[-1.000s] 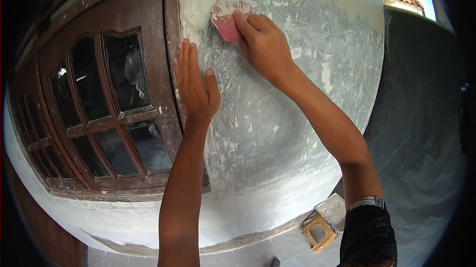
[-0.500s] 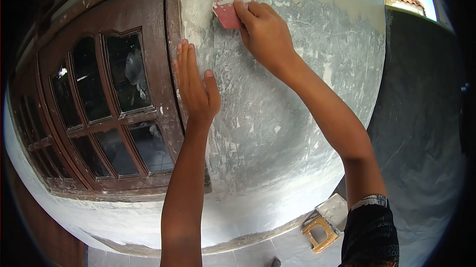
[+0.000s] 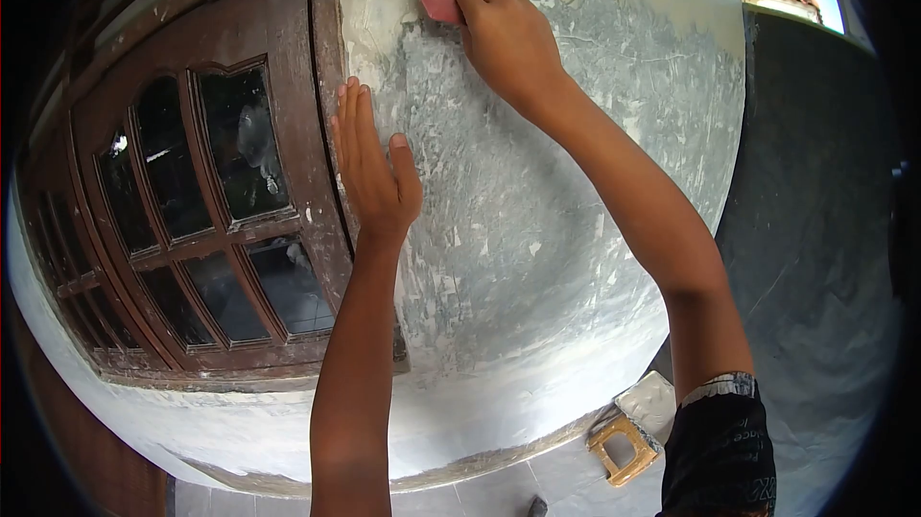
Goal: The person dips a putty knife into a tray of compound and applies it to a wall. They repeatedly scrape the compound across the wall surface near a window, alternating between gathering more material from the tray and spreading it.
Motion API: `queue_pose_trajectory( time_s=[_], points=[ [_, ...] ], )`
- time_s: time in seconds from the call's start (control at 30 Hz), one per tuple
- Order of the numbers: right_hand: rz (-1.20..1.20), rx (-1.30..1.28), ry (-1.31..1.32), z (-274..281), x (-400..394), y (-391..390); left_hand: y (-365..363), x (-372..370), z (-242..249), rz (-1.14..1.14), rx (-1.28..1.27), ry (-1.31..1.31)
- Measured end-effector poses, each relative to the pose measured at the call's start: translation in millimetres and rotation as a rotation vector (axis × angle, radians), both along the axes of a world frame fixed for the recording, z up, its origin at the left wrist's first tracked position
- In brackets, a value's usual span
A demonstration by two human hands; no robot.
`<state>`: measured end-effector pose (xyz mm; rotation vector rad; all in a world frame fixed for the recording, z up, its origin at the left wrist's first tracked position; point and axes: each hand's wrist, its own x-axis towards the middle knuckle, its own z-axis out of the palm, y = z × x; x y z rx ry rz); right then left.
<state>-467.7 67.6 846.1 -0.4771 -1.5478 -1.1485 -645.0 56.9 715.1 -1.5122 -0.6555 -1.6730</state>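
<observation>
Pinched in the fingers of my right hand is a pink putty scraper, its upper edge coated with whitish putty. The scraper lies against the upper part of the wall, where smooth cream putty meets rough grey plaster with white flecks. My left hand rests flat on the wall beside the window frame. Its fingers are stretched upward, the thumb stands apart, and nothing is in it.
To the left is a brown wooden window with several glass panes. Below right, a wooden stool stands on grey floor tiles next to a pale, putty-smeared container. A dark sheet-like surface stands on the right.
My right hand has slid the putty scraper a short way up the wall. My left hand stays in nearly the same place, and the view has shifted slightly.
</observation>
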Motion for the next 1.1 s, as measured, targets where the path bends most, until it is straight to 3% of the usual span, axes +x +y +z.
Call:
queue_pose_trajectory(
  time_s=[0.1,0.2,0.33,0.47,0.67,0.83,0.97,1.03,1.1],
  points=[
    [-0.088,-0.017,0.003,-13,-7,17,0,0,1,0.007,0.008,-0.007],
    [-0.055,-0.074,-0.124,-71,-13,-4,0,0,-1,0.002,0.01,-0.027],
    [0.042,-0.086,-0.111,-49,-6,-22,1,-1,0,0.022,0.004,-0.003],
    [-0.069,-0.046,-0.013,3,-5,3,0,0,0,0.012,0.007,-0.007],
    [-0.056,-0.018,-0.107,-66,-17,-12,-1,0,0,0.01,-0.002,-0.016],
    [-0.053,-0.021,-0.001,-1,-9,-6,-1,1,0,0.016,0.011,-0.008],
    [-0.194,-0.023,-0.102,-22,-20,0,0,0,-1,0.006,0.028,-0.016],
    [-0.152,-0.053,-0.161,-60,-24,-12,-1,-1,-2,-0.007,0.033,-0.011],
    [-0.105,-0.071,-0.187,-62,-23,-18,0,-1,0,-0.018,0.04,-0.01]
  ],
)
